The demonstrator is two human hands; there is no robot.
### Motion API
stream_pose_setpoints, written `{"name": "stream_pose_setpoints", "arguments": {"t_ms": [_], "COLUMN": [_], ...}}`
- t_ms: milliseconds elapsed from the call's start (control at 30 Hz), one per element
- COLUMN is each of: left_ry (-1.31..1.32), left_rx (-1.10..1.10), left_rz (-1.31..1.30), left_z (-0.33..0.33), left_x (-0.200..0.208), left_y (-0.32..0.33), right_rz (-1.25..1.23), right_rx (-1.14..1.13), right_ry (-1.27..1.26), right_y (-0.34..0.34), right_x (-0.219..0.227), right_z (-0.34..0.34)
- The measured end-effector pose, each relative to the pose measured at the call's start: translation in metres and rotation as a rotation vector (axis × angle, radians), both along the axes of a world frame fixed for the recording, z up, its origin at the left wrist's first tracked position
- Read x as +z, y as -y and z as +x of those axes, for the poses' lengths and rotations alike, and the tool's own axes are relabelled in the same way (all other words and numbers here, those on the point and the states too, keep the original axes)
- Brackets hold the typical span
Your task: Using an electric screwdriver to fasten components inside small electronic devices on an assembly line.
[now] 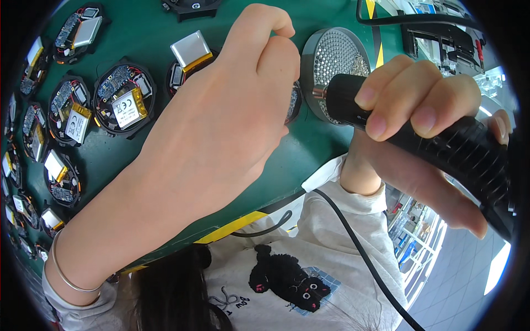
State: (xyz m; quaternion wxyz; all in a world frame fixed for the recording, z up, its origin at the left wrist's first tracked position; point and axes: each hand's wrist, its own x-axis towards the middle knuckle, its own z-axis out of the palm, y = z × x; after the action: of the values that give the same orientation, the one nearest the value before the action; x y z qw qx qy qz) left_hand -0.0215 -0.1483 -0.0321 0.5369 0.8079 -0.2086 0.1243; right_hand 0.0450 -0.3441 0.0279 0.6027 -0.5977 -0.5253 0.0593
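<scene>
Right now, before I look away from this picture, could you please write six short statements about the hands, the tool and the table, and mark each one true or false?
1. The right hand holds a black screwdriver. True.
2. The dish near the tool's tip is square. False: the dish is round.
3. Several round cases lie to the left of the left hand. True.
4. The table is red. False: the table is green.
5. A thin bracelet is around the left wrist. True.
6. The cable across the shirt is white. False: the cable across the shirt is black.
</scene>
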Motion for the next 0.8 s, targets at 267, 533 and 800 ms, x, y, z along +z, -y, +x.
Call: {"name": "stream_pose_setpoints", "arguments": {"t_ms": [267,533,800], "left_ry": [-0.116,-0.043,-0.025], "left_rx": [-0.136,-0.078,-0.143], "left_rz": [0.079,0.033,0.136], "left_z": [0.006,0.001,0.01], "left_x": [0.004,0.002,-0.008], "left_y": [-0.008,0.0,-0.011], "right_rz": [0.008,0.048,0.022], "right_rx": [-0.009,-0.05,0.108], "right_ry": [-0.015,-0.033,-0.01], "right_y": [0.002,0.005,-0.013], "right_x": [0.0,0.001,-0.008], "right_z": [-0.002,-0.004,0.005]}}
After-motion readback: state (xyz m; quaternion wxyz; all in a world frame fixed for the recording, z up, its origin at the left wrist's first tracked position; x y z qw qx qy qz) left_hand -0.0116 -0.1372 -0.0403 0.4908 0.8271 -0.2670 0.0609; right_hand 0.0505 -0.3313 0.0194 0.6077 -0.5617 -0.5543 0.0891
